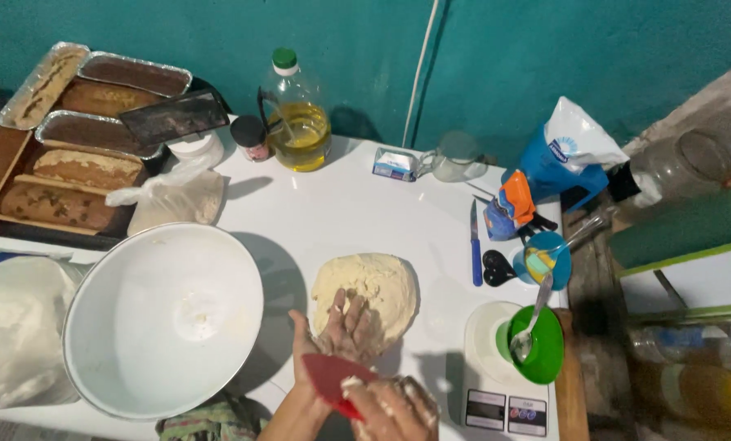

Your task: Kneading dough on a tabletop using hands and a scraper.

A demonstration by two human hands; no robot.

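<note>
Head view looks down on a white table (357,204) crowded with baking gear. Biggest is the round white mixing bowl (163,318), floury inside, left of a pale, lumpy dough mound (373,290). Foil loaf pans (96,122) sit far left, a bottle of oil (296,114) behind, a green bowl (545,347) with spoon on a scale at right. Left hand (341,331) lies flat, fingers spread, on the dough's near edge. Right hand (390,408), dough-smeared, pinches a red scraper (333,380).

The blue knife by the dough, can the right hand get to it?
Probably yes. The blue knife lies on bare table right of the dough, nothing between. But the right hand holds a red scraper.
</note>
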